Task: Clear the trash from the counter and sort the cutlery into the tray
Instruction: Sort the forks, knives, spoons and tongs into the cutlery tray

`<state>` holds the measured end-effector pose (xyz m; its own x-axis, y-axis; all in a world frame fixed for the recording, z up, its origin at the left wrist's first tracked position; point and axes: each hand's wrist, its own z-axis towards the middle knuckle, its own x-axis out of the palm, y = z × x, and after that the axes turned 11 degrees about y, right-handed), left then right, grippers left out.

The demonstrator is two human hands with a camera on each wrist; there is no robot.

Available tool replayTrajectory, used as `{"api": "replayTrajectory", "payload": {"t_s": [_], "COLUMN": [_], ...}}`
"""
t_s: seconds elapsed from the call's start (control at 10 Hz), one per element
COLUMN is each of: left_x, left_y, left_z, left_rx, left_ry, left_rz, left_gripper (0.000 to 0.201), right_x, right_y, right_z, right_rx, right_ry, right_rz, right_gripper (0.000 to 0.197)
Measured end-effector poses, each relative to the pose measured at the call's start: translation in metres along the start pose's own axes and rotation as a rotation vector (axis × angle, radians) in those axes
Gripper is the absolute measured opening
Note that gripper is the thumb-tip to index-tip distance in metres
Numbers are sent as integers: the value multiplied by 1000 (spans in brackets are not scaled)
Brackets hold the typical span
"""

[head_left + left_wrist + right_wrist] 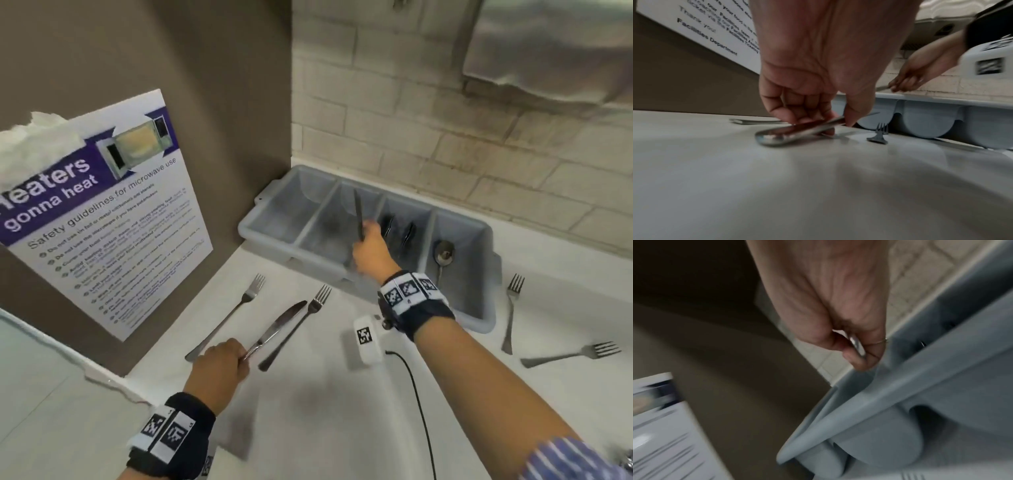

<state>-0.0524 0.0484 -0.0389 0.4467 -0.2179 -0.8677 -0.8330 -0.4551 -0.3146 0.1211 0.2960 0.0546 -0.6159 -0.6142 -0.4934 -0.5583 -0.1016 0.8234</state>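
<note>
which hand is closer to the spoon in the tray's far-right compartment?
Right. The right hand is over the tray, holding a knife two compartments left of the spoon. The left hand is down on the counter, gripping another knife.

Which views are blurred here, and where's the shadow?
Head view: mostly sharp, right hand over the cutlery tray slightly smeared, soft shadow on the counter. Left wrist view: left hand and knife soft. Right wrist view: heavy motion blur throughout.
</note>
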Motion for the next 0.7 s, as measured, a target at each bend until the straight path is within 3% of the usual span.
{"api": "replayTrajectory", "payload": {"t_s": [0.1, 0.2, 0.3, 0.5, 0.6, 0.7], "left_x": [-7, -18, -38, -104, -134, -146], "left_y": [5, 14, 16, -18, -55, -94], "left_z": [-4, -7, -7, 11, 37, 82], "left_rx": [39, 106, 166, 301, 421, 469], "left_ry": [-7, -30, -67, -166, -95, 26], "left_rz": [-202, -424, -552, -773, -868, -785], "left_gripper": [2, 14, 22, 44, 46, 42], "right_x": [-8, 9, 21, 39, 43, 60], "right_y": [24, 25, 20, 26, 29, 22], "right_z": [37, 68, 78, 68, 42, -5], "right_rx": [-33, 152, 169, 294, 83, -165], "right_ry": [111, 223, 267, 220, -13, -260], "right_rz": [-970, -915, -1082, -730, -598, -577], "right_gripper": [31, 34, 36, 29, 31, 19]}}
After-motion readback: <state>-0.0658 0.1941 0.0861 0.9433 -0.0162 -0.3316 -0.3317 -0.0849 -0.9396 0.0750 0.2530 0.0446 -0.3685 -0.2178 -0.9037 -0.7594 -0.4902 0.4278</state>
